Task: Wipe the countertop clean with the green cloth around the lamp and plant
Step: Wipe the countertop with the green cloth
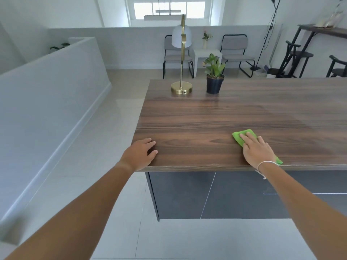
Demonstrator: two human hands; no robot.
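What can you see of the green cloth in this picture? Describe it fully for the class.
The green cloth is bright lime green, soft and folded into a flat pad, like microfibre. It lies flat on the wooden countertop near its front edge, far from the lamp and plant. The right hand presses on it palm down, fingers spread, hiding its middle. One corner shows beyond the fingertips, and another small piece peeks out by the wrist.

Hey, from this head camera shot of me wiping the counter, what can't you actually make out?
- Green cloth: mostly hidden under the right hand, so its full shape is unclear.
- Countertop: cut off by the right edge of the head view.
- Any dirt or wiped streaks: too faint to tell.
- Lamp base button: too small to read.
- Left hand: palm hidden where it rests at the counter's corner.
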